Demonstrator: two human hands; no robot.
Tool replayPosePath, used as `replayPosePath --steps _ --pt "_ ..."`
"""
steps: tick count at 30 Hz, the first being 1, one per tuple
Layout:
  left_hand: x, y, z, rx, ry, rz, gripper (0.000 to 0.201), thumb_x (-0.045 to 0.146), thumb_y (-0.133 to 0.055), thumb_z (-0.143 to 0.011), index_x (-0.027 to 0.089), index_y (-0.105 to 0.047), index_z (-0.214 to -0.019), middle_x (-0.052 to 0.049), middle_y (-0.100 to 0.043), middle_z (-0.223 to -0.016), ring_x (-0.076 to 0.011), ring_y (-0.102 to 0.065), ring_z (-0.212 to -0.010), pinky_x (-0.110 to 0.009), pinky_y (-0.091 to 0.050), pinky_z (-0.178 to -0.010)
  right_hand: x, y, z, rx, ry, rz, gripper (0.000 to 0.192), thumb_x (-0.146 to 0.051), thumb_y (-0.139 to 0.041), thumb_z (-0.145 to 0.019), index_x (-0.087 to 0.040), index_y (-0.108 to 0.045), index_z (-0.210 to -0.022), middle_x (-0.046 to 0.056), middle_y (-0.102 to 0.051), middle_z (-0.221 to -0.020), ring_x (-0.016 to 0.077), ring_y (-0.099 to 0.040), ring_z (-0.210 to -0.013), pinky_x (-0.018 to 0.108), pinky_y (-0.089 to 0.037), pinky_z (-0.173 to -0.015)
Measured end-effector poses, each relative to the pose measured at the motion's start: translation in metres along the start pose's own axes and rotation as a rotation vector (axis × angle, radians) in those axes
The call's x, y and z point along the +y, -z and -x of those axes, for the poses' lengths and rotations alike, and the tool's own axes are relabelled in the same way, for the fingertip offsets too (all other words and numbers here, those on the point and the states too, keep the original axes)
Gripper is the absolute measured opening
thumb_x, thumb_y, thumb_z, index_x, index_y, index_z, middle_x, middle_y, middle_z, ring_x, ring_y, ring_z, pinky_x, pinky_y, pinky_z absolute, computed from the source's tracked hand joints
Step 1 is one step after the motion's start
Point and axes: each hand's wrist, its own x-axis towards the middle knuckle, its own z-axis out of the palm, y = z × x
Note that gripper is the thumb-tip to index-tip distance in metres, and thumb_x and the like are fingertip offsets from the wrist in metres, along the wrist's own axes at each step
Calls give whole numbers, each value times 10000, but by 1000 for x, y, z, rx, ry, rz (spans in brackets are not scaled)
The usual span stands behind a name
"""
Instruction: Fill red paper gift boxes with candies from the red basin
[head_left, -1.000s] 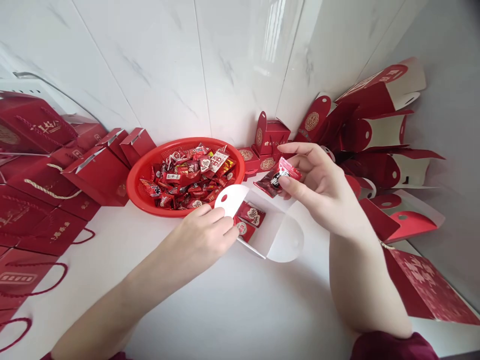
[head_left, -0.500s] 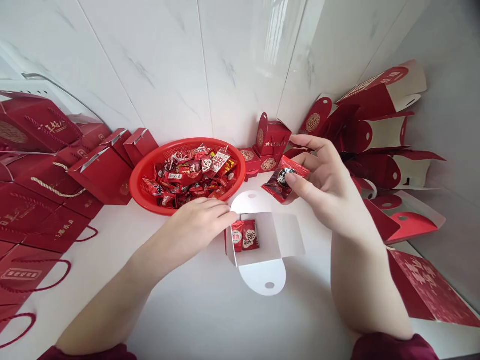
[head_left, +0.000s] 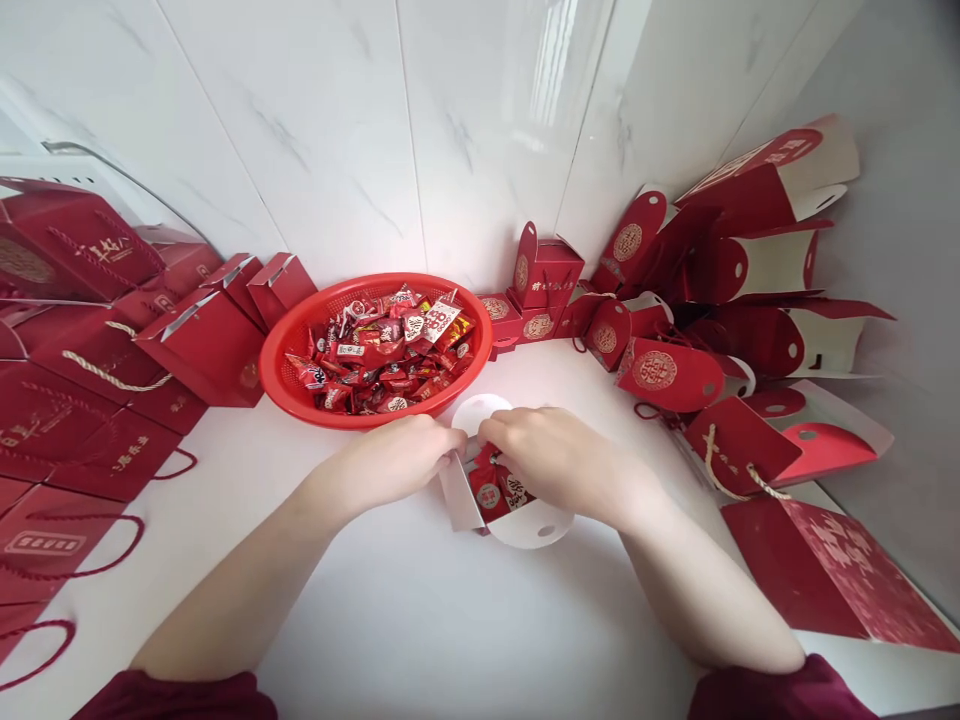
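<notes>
In front of me a small open gift box (head_left: 459, 495), white inside, holds red-wrapped candies (head_left: 489, 497). Its rounded white flaps, each with a hole, stick out at the front and back. My left hand (head_left: 412, 452) is closed on the box's back left edge, fingertips pinched there. Over the box's right side and back lies my right hand (head_left: 559, 462), its fingers curled together by the back rim. What its fingertips hold is hidden. Red wrapping shows just beneath them.
Behind and left stands a red plastic basket (head_left: 274, 375) heaped with wrapped candies. Stacked red gift boxes (head_left: 67, 400) with cord handles line the left. Smaller red boxes (head_left: 547, 275) stand at the tiled wall. Open red boxes (head_left: 750, 250) pile up on the right.
My right hand has come down and left to the box with the red-wrapped candy, which no longer shows clearly. The box has turned somewhat, and my left hand has shifted slightly.
</notes>
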Motion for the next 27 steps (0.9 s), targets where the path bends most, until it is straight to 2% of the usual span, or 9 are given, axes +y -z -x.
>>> replayPosePath --steps 2,5,7,12,17,19,23,25,27 --pt "2 1 -2 -66 -5 -36 246 206 -447 -908 181 -551 -687 -7 -603 -667 -139 -540 -555 -277 -265 -519 -3 -11 -11 -126 -23 38 257 30 -439 -797 -150 -621 -832 72 -687 -825 199 -645 -696 272 -365 -562" --pt "4 3 -3 -76 -10 -69 242 197 -426 -920 177 -534 -703 -13 -603 -702 -142 -549 -584 -279 -270 -530 -3 -21 -24 -268 -62 -12 283 43 -431 -789 -142 -643 -818 73 -698 -807 177 -635 -661 257 -331 -523" --pt "4 4 -4 -70 -8 -65 231 195 -430 -922 177 -535 -717 -14 -603 -713 -145 -554 -594 -278 -278 -535 -2 -21 -26 -270 -98 -29 301 46 -416 -790 -138 -648 -842 73 -700 -804 166 -618 -631 256 -316 -500" --pt "1 2 -3 -65 -6 -54 220 201 -437 -927 180 -544 -736 -9 -612 -720 -148 -568 -602 -272 -304 -542 4 -11 -17 -116 -123 -2 292 24 -453 -763 -164 -656 -854 52 -691 -796 166 -600 -623 260 -303 -502" --pt "2 2 -2 -64 -3 -77 225 163 -404 -928 185 -567 -775 -24 -627 -756 -158 -581 -633 -272 -334 -570 5 -21 -25 -371 -119 -121 282 5 -449 -809 -146 -685 -845 65 -690 -768 165 -609 -623 248 -341 -520" --pt "3 3 0 -72 19 -97 232 127 -395 -909 191 -594 -807 -30 -629 -755 -162 -578 -628 -273 -335 -563 6 -26 -32 -425 -103 -172 254 -38 -461 -852 -133 -697 -843 82 -696 -770 171 -619 -639 245 -372 -551" --pt "3 8 4 -61 -10 -45 319 76 -409 -860 241 -640 -1006 -33 -671 -868 -180 -622 -723 -261 -380 -608 12 -17 -30 -373 -90 -191 277 -117 -432 -925 -146 -708 -925 94 -717 -867 178 -640 -717 250 -433 -643" --pt "4 11 6 -46 -26 2 339 114 -442 -868 280 -630 -1095 -23 -684 -926 -189 -640 -770 -257 -401 -641 18 -1 -17 -249 -61 -228 322 -153 -383 -962 -175 -700 -1015 82 -722 -964 181 -652 -808 263 -461 -732" --pt "6 15 9 -30 -33 31 335 191 -503 -878 320 -603 -1170 -9 -686 -983 -199 -650 -817 -256 -413 -667 26 16 0 -17 -31 -306 341 -201 -359 -984 -196 -690 -1070 67 -718 -1035 191 -655 -899 291 -473 -816"
